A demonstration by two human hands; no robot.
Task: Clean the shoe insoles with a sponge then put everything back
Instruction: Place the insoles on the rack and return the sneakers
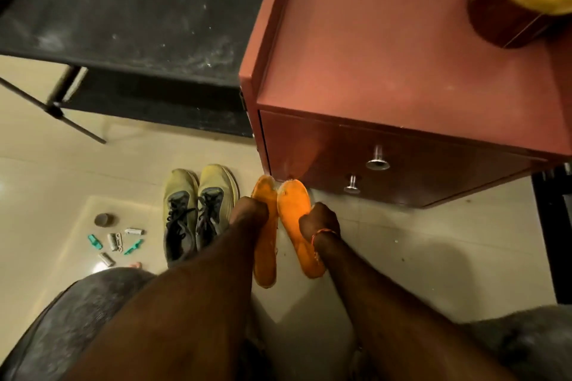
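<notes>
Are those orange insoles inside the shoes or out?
Out. Both orange insoles are held beside the yellow-green shoes, one in each hand.

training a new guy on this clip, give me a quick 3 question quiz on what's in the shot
1. True or false: each hand holds one orange insole.
2. Which lies nearest the pair of shoes? A) the small clips and pegs on the floor B) the yellow-lidded jar C) the drawer knobs
3. Fill in: the insoles' toe ends point toward the red-brown ____.

Key
1. True: the left hand holds the left insole, the right hand holds the right insole.
2. A: the clips and pegs lie on the floor beside the shoes; the jar stands on top of the cabinet, whose front bears the knobs.
3. cabinet.
</notes>
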